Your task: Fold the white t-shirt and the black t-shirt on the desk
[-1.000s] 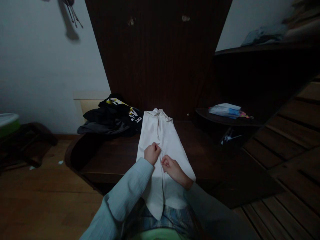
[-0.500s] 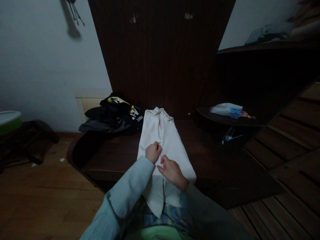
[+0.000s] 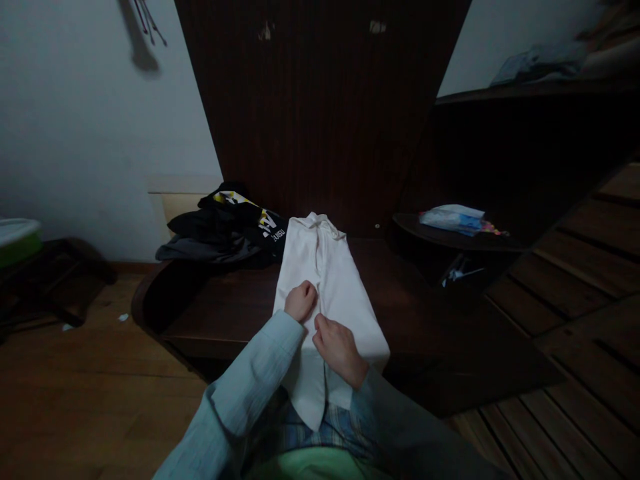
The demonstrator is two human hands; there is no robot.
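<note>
White shirt (image 3: 347,293), by its look a cotton-like cloth: I would expect it to be light, soft and limp, with no stiffness to hold its shape once lifted, not slippery and hardly fragile. A pull on one spot would likely drag wrinkles across the rest. The best hold is probably a thumb-and-finger pinch on the double edge of the front opening (image 3: 318,257), where the layers should be firmer; the collar (image 3: 325,227) would also give a steadier grip than the loose panels.

The shirt lies directly under both hands, stretched lengthwise over the bench (image 3: 215,317). Its collar end points away, well beyond the fingertips, and its hem hangs over the near edge, on the wearer's side of the wrists, above a plaid cloth (image 3: 336,427). The left hand (image 3: 301,301) rests on the panel just left of the opening, its fingers curled in; the right hand (image 3: 340,347) is nearer the wearer, just across from it, fingers bent and thumb drawn close to them at the opening. Whether either one pinches the fabric I cannot tell. Beyond the left hand and further left, dark clothes (image 3: 215,237) lie heaped beside the shirt.
</note>
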